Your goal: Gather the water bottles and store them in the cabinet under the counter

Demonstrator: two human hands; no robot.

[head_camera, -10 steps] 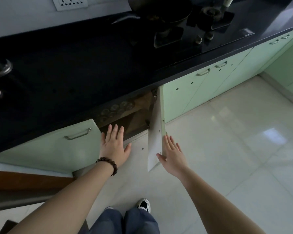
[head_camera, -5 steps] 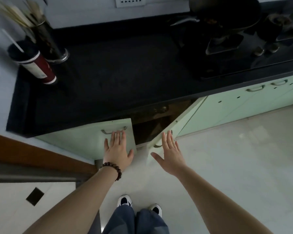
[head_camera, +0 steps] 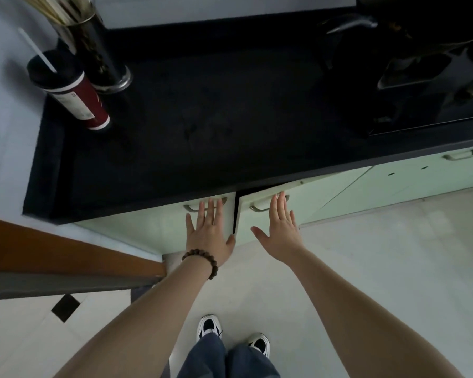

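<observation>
Change since earlier frames: both cabinet doors had swung from wide open to nearly closed; only a narrow dark gap remained between them, and the interior seen before was hidden.
Left hand [head_camera: 208, 232]: flat, fingers straight and slightly spread, palm pressed on the left door [head_camera: 159, 227]; fingertips reached the left handle [head_camera: 205, 204]; thumb lay at the door's inner edge. Held nothing.
Right hand [head_camera: 280, 227]: flat and wide open, fingers straight, thumb splayed toward the gap; palm against the right door [head_camera: 306, 203], fingertips over the right handle [head_camera: 268, 204]. Held nothing.
Right door: top edge sat slightly proud of the counter [head_camera: 216, 113] edge, not fully flush.
Water bottles: not visible; cabinet under the counter, directly behind both hands, was almost shut.
Wrist: dark bead bracelet [head_camera: 202, 259] on the left wrist.
Counter, far left: red-and-white cup [head_camera: 74, 95] with dark lid and straw, just beside a dark utensil holder [head_camera: 99, 53].
Counter, far right: dark stove [head_camera: 426, 64].
Floor: two sneakers [head_camera: 209, 326] below.
</observation>
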